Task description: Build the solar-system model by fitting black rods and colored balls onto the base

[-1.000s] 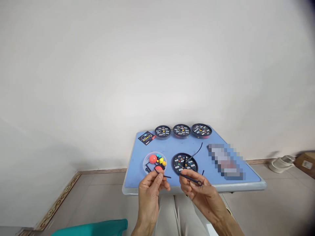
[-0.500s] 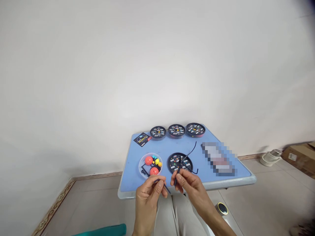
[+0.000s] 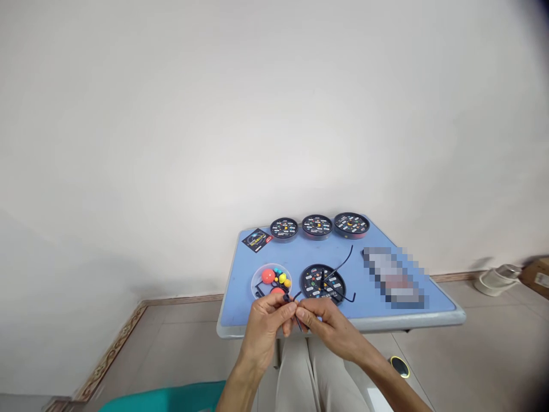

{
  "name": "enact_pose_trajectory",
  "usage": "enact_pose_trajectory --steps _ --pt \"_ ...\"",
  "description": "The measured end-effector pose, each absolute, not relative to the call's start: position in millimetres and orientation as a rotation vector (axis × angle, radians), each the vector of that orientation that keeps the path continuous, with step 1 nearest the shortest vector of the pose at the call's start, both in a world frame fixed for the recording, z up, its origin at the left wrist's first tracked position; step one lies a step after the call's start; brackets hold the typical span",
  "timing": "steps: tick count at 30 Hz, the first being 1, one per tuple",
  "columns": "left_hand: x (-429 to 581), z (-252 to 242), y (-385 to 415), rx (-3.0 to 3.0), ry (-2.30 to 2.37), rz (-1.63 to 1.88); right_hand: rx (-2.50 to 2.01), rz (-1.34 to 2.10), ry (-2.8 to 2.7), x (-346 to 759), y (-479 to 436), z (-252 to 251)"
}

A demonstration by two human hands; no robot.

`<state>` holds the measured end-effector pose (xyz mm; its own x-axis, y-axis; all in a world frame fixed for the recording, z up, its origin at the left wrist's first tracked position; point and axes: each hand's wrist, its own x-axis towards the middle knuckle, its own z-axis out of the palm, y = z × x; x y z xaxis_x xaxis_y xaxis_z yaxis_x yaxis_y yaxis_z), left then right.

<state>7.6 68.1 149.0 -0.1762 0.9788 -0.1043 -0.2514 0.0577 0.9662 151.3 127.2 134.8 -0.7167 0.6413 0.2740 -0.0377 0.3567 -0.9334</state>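
Note:
My left hand (image 3: 270, 320) pinches a thin black plastic rod (image 3: 298, 324) over the table's front edge. Right against it, my right hand (image 3: 323, 321) is closed on another dark rod, mostly covered by the fingers. Just beyond the hands stands a round black base (image 3: 309, 276) printed with small planets, with a short upright post and two bent black arms (image 3: 342, 265) reaching out to the right. Left of it, a clear round tub (image 3: 254, 280) holds red half-balls (image 3: 268, 276), small yellow and blue balls and black pieces; my left hand hides its near side.
Three round black-topped containers (image 3: 317, 225) line the back of the blue table (image 3: 274, 257). A black printed card (image 3: 257, 240) lies at the back left. A blurred-out flat object (image 3: 392, 277) lies on the right. Teal seat below left (image 3: 171, 397).
My hands have come together, bringing the two rods close to each other. The whole view has shifted, so the table sits slightly further right.

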Motion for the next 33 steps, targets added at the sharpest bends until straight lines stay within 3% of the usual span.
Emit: enact_pose_trajectory --steps 6,12,17,24,33 --pt "15 147 69 1.046 1.402 1.522 -0.820 1.214 -1.699 149 127 143" --pt "29 147 71 1.307 1.573 1.766 -0.818 1.251 -1.440 131 124 148" --pt "23 144 69 1.012 1.500 1.871 -0.788 1.347 -1.205 147 125 157" --pt "20 142 67 0.682 1.154 1.783 -0.728 1.694 -1.101 176 130 152" --pt "41 139 70 0.928 1.206 1.487 -0.734 1.576 -1.167 160 130 151"
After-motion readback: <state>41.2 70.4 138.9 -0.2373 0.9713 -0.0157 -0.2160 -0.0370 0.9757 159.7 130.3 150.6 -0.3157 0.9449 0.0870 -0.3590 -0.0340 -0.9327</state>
